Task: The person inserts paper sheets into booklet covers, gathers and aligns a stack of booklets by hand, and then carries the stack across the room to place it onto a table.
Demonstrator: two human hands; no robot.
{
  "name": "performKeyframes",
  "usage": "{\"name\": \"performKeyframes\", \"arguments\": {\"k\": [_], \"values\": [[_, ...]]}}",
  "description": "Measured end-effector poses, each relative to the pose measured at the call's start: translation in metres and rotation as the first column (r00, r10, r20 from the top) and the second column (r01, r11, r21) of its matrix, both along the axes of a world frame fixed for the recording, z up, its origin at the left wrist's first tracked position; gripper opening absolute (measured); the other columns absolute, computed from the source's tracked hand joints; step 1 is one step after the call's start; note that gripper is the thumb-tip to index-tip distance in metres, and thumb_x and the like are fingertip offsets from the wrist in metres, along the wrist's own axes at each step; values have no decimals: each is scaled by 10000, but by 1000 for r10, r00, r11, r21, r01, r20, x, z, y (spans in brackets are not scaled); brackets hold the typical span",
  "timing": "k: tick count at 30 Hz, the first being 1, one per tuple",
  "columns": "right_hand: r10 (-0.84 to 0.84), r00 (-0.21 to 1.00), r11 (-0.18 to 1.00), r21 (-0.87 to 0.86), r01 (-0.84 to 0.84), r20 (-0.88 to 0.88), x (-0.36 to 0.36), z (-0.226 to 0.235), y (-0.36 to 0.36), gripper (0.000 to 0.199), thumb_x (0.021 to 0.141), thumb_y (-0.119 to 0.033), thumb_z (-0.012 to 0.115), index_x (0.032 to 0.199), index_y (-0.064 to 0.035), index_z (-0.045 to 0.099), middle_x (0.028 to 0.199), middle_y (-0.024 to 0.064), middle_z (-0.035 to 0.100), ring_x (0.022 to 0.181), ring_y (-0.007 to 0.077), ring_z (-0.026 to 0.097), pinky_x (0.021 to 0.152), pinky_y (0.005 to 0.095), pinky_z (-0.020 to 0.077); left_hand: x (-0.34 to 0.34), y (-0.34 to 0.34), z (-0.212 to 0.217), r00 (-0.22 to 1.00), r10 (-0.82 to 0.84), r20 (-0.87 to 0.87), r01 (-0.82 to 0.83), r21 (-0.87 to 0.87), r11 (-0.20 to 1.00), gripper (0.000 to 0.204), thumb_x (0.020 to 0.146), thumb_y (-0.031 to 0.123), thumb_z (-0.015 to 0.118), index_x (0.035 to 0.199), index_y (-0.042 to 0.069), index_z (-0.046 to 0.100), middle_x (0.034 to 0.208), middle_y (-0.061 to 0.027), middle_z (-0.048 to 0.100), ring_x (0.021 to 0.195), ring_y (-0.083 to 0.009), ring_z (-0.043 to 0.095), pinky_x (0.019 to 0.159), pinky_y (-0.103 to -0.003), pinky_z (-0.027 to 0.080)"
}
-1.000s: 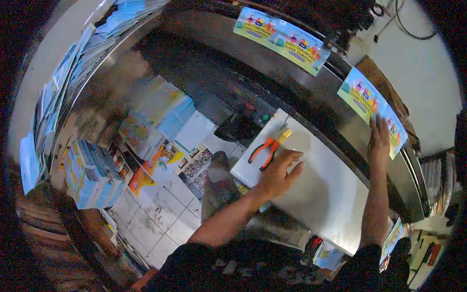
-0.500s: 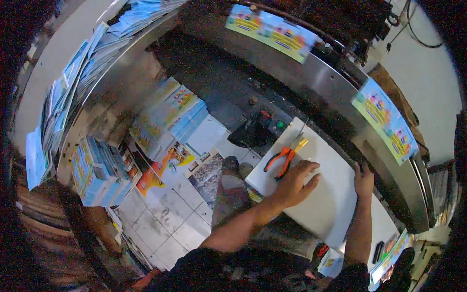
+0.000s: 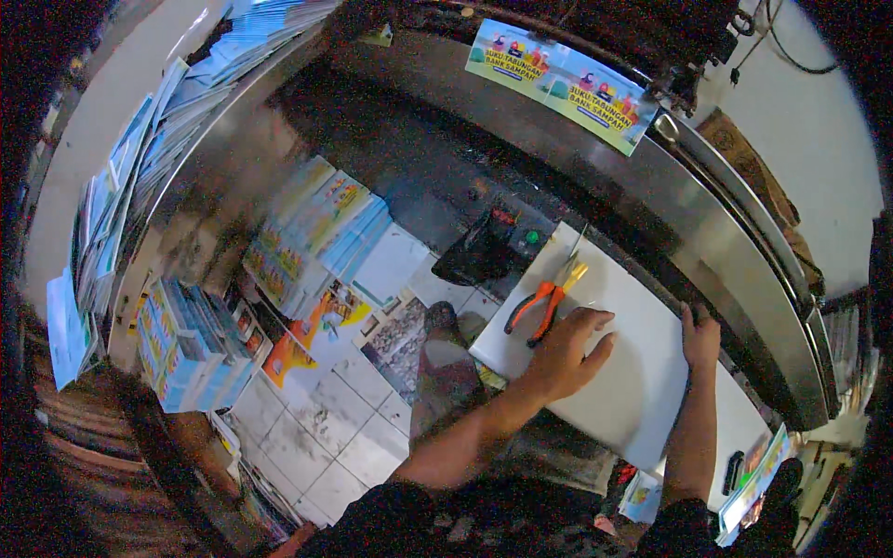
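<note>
White sheet stack (image 3: 642, 372) on steel counter (image 3: 744, 270), left hand (image 3: 567, 349) flat on it, fingers spread open, beside orange pliers (image 3: 544, 302), right hand (image 3: 699, 337) flat at far edge, fingers extended.

I see my left hand (image 3: 566, 353) lying flat, fingers spread, on a white sheet stack (image 3: 642, 372) on the tabletop, just beside orange-handled pliers (image 3: 544, 305). My right hand (image 3: 699, 337) rests at the stack's far edge, against the curved steel machine (image 3: 726, 232).
</note>
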State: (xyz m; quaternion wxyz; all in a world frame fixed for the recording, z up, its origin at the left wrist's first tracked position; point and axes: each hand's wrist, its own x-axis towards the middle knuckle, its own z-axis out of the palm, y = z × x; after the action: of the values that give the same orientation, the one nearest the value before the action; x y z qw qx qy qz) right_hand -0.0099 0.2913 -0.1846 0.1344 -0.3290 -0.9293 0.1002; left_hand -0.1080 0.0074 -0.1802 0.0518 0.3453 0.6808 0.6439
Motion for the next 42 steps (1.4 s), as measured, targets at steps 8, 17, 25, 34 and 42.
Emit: {"name": "performKeyframes", "arguments": {"k": [8,17,25,34,42], "values": [[-38,999,999,-22,38,1,-1,2,0,377,890,-355,574,1078,-35,638,896,245,654,862,394,642,763,415,489,-1,0,1,999,-32,-21,31,-43,999,301,879,193,593,1105,1,539,1016,-174,587,940,-312,593,839,-407,466],[-130,978,987,-68,143,162,-10,30,-17,467,871,-426,570,1090,-18,627,974,226,655,895,420,621,815,464,489,-58,-28,53,968,57,-245,-47,46,998,297,810,183,671,1068,55,602,1056,-133,633,964,-257,623,876,-385,460],[-84,995,995,-44,86,51,9,3,1,337,883,-249,558,1043,40,622,932,280,630,880,413,621,769,436,480,-321,51,57,619,62,783,-364,215,906,400,873,355,619,1197,143,517,1082,-72,565,1010,-223,543,822,-383,472],[-204,974,973,-90,213,93,33,-17,17,384,887,-225,571,1137,66,591,1110,266,611,1038,331,602,924,385,437,-368,52,52,596,-76,800,-501,443,743,318,839,85,666,1110,93,499,976,-39,611,816,-168,593,694,-335,494],[-176,979,980,115,164,103,50,-33,25,366,893,-212,560,1132,64,586,1026,279,612,997,351,599,903,421,443,-404,-7,83,664,64,745,-532,411,741,246,826,19,654,1031,49,522,905,-69,608,735,-165,589,642,-303,504]]}}
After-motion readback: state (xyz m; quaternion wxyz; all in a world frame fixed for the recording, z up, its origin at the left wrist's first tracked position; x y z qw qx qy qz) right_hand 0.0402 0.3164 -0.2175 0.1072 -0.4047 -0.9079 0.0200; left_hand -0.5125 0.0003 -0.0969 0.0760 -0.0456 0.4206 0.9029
